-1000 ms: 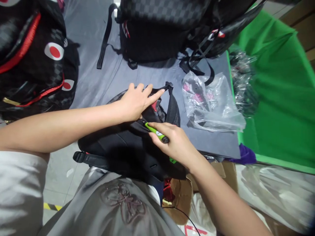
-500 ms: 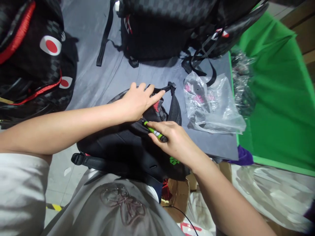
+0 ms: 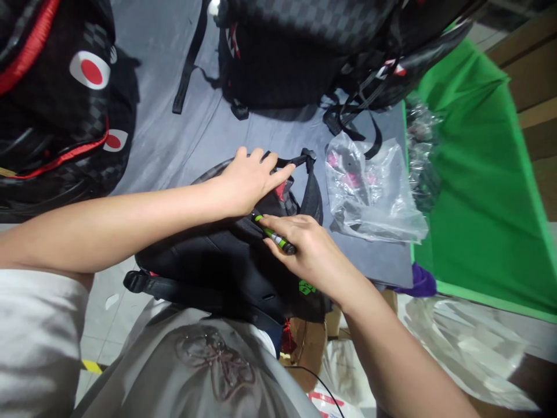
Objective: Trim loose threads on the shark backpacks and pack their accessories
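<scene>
A black backpack (image 3: 195, 261) lies at the table's near edge, against my lap, with a small green print on its right side. My left hand (image 3: 248, 180) rests on the backpack's upper part with its fingers spread, holding nothing. Just below it, my right hand (image 3: 300, 238) grips a slim pen-shaped tool (image 3: 275, 237) with a green and black handle. The tool points up and left at the bag beside my left palm. Its tip is too small to make out. A black strap (image 3: 311, 180) loops up to the right of my left fingers.
Checkered backpacks stand at the left (image 3: 96, 110) and at the back (image 3: 278, 64). A clear plastic bag (image 3: 378, 197) with pink marks lies to the right. Beyond it are a green fabric bin (image 3: 487, 191), wrapped items (image 3: 422, 151) and a purple cloth (image 3: 413, 281).
The view has shifted slightly. Both hands keep almost the same place on the backpack, and the tool stays in my right hand.
</scene>
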Tool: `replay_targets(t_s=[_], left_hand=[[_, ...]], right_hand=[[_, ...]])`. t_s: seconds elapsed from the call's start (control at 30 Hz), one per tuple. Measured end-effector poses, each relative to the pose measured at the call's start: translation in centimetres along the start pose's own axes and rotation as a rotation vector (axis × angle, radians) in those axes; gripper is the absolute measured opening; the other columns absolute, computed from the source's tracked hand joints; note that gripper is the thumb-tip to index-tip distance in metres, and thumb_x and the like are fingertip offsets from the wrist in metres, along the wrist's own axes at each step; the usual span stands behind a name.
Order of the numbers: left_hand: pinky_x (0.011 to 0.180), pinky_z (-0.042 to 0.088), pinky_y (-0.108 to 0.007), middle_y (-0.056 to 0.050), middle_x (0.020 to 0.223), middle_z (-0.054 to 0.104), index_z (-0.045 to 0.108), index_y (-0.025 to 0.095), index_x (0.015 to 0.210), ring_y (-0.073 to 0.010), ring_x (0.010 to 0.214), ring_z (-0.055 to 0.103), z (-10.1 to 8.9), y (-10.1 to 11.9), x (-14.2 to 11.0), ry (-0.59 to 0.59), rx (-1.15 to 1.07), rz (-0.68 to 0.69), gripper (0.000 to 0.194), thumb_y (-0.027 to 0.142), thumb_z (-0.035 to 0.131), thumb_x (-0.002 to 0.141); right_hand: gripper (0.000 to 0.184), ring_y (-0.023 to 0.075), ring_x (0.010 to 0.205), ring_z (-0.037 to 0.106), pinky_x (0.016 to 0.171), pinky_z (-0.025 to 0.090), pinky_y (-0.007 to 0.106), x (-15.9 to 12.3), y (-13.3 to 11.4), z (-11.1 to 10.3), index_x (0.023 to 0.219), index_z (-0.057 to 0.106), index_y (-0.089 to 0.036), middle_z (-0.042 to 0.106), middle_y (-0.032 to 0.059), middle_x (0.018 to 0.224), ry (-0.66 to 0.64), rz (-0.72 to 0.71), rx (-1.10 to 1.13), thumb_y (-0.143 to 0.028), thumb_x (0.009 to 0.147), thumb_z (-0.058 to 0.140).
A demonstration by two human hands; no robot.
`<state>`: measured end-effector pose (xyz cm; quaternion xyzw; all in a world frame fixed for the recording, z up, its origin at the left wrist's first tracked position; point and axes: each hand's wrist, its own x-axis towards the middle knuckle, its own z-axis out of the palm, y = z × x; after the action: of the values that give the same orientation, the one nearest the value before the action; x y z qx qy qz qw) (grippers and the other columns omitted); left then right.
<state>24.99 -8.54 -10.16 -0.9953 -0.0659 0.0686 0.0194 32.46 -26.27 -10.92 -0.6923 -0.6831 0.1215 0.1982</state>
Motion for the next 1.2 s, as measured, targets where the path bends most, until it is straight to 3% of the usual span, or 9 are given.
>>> replay_targets(t_s=[0.2,0.73,1.0,1.2], left_hand=[[0.105,0.032,-0.049,-0.016,0.156,0.035,0.015,0.027,0.160,-0.0397,0.132,0.039,0.03,-0.03,-0.11,0.010,-0.012,-0.005,0.097,0.041,0.072,0.083],[0.102,0.035,-0.046,-0.017,0.155,0.037,0.017,0.023,0.160,-0.0379,0.128,0.043,0.06,0.06,-0.02,0.013,0.016,-0.002,0.092,0.035,0.068,0.085],[0.103,0.034,-0.048,-0.016,0.157,0.035,0.014,0.026,0.160,-0.0394,0.130,0.041,0.08,-0.14,-0.05,0.002,0.008,0.002,0.096,0.036,0.070,0.083],[0.102,0.035,-0.046,-0.017,0.156,0.036,0.018,0.024,0.160,-0.0378,0.129,0.043,0.08,-0.20,-0.10,0.015,0.009,0.005,0.093,0.035,0.070,0.083]], right_hand=[[0.031,0.0247,0.098,0.073,0.092,0.053,0.040,0.02,-0.20,-0.55,0.121,0.067,-0.016,0.074,0.0097,0.115,-0.093,0.063,-0.014,-0.012,0.091,0.061],[0.034,0.0240,0.113,0.068,0.095,0.052,0.041,-0.05,-0.31,-0.19,0.125,0.065,-0.017,0.070,0.0091,0.126,-0.009,0.028,0.039,-0.011,0.092,0.059],[0.035,0.0256,0.117,0.067,0.099,0.053,0.044,0.15,-0.22,-0.13,0.124,0.068,-0.019,0.068,0.0115,0.128,-0.044,0.039,0.051,-0.011,0.091,0.058],[0.049,0.0248,0.123,0.063,0.102,0.053,0.043,0.17,-0.07,-0.38,0.126,0.068,-0.019,0.065,0.0118,0.132,-0.068,0.046,0.093,-0.001,0.083,0.055]])
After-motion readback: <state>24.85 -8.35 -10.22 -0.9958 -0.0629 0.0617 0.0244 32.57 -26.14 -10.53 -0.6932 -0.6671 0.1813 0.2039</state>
